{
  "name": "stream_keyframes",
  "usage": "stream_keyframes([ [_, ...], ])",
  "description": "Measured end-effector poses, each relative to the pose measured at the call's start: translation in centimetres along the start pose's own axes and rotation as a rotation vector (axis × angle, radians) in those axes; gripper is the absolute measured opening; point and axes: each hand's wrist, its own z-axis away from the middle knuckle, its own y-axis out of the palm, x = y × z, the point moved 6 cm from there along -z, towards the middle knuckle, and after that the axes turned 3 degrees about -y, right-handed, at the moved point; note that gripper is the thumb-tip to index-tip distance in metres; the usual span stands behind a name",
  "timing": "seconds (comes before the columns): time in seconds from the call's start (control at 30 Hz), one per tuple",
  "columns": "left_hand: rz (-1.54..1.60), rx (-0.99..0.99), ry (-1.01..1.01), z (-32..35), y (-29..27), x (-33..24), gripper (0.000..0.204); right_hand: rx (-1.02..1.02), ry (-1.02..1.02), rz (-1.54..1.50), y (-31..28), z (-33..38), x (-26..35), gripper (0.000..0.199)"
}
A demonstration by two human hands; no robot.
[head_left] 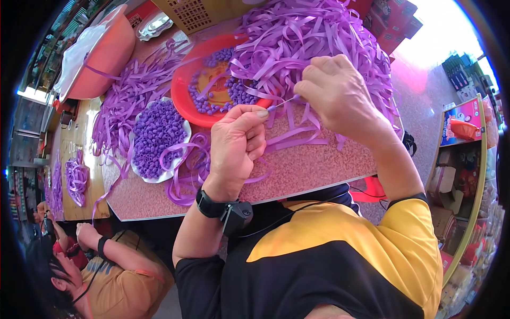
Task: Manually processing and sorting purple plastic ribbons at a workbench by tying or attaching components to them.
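L hand [237, 139] is curled shut, thumb & forefinger pinching a small purple bead [271, 107] at the tip of a thin needle [286, 101]. R hand [333, 90] is closed too, fingertips pinching the needle's other end, just above the ribbon pile [297, 42]. Both hands hover over the table [319, 165], near each other, w/ the needle bridging them.

Table: speckled pinkish-brown top, front edge curving under the wrists. On it, a red plate [183, 90] w/ purple beads scattered in it, partly under the ribbon pile. Beside it to the left, a white dish [139, 173] heaped w/ more beads, a ribbon loop lying across its edge. Loose purple strips run across the left part of the top & hang off the front.

Further back: a red basin [114, 50] tilted, w/ white stuff in it, & a tan lattice basket [196, 13]. A wooden bench [74, 159] sits left of the table w/ a ribbon bundle on it.

Room: shop-like, shelves [467, 175] of boxed goods at right, bright daylight top right. Another person [106, 276] in an orange shirt sits low at bottom left.
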Motion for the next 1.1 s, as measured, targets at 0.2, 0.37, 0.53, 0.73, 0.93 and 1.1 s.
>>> stream_keyframes([
  [0.2,-0.115,0.042,-0.011,0.0,0.7,0.3,0.006,-0.030,-0.057,-0.058,-0.2,0.0,1.6,0.019],
  [0.37,-0.212,0.057,0.119,0.8,1.8,-0.2,0.022,-0.040,-0.006,-0.141,0.1,0.4,1.4,0.020],
  [0.53,-0.297,-0.004,0.154,1.1,1.6,-0.1,0.015,-0.121,-0.004,-0.224,0.1,0.7,1.8,0.017],
  [0.73,-0.331,-0.032,0.262,0.8,0.5,-1.1,0.008,-0.185,0.002,-0.230,0.0,0.9,0.9,0.016],
  [0.93,-0.394,-0.209,0.568,5.1,-2.8,-5.9,0.002,-0.208,0.607,-0.332,-0.7,3.0,-6.3,0.015],
  [1.1,-0.900,-0.514,0.866,8.8,-5.4,-9.8,0.002,-0.189,0.502,-0.536,0.3,4.2,-8.9,0.013],
])
